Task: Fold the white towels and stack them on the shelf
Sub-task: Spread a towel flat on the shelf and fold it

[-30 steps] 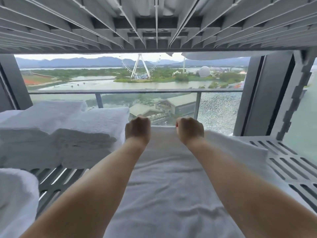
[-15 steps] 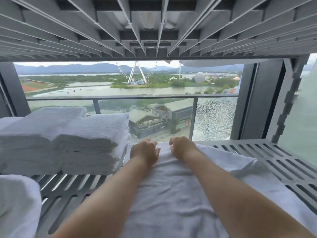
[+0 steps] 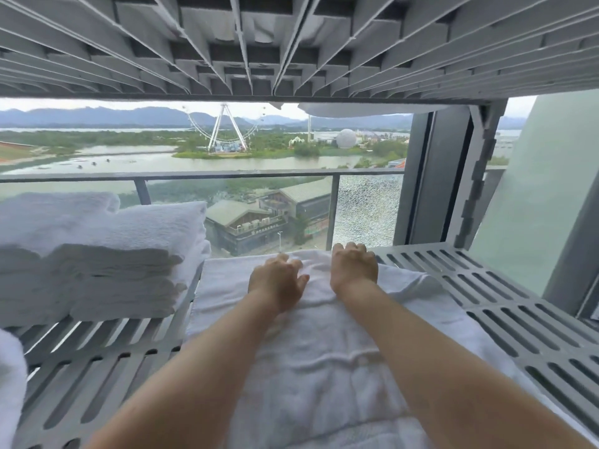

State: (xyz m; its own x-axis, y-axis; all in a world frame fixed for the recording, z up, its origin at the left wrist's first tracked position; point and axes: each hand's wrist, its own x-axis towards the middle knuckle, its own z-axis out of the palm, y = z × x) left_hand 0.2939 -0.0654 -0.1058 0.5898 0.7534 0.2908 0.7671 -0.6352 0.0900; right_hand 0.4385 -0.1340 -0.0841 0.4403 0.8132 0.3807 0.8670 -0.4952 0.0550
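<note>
A folded white towel [image 3: 324, 367] lies lengthwise on the grey slatted shelf [image 3: 518, 319], reaching from the near edge almost to the back. Both my arms stretch over it. My left hand [image 3: 277, 281] rests on the towel's far end with its fingers spread and loose. Just to the right, my right hand [image 3: 353, 267] presses on the far edge, fingers bent slightly over it; I cannot see their tips. To the left stands a stack of folded white towels [image 3: 97, 254], apart from the one under my hands.
The ribbed underside of the upper shelf [image 3: 291, 43] hangs low overhead. Another white towel [image 3: 9, 384] shows at the lower left edge. Bare slats lie right of the towel. Behind the shelf are a window and a balcony railing [image 3: 227, 178].
My hands lowered the towel's far end onto the shelf and went from closed fists gripping it to loosened fingers lying on it. The view has tilted down slightly.
</note>
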